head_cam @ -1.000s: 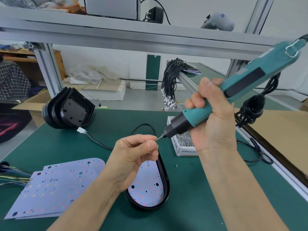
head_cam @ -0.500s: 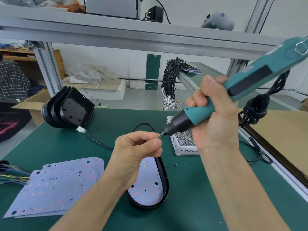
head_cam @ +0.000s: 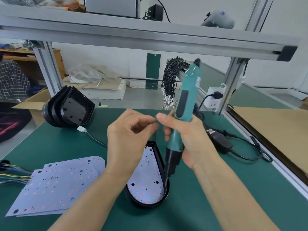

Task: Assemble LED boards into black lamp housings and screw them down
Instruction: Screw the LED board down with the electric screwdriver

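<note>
A black lamp housing [head_cam: 159, 157] lies on the green mat with a white LED board [head_cam: 146, 180] seated inside it. My right hand [head_cam: 188, 140] grips a teal electric screwdriver [head_cam: 186, 97], held nearly upright. Its bit points down at the board's right edge, close to the housing wall. My left hand [head_cam: 128, 139] hovers above the housing's far end with thumb and forefinger pinched on something tiny and blurred, seemingly a screw. Those fingertips almost touch my right forefinger.
Loose LED boards [head_cam: 58, 184] are stacked at the front left, with coloured wires [head_cam: 13, 177] beside them. Nested black housings [head_cam: 70, 109] lie at the back left. A wire bundle [head_cam: 171, 80] hangs behind my hands. A power adapter [head_cam: 220, 140] and cable lie to the right.
The screwdriver swung from a slant with its tip at my left fingers to nearly upright, bit down at the board. My left hand rose and moved right. The screw box is now hidden.
</note>
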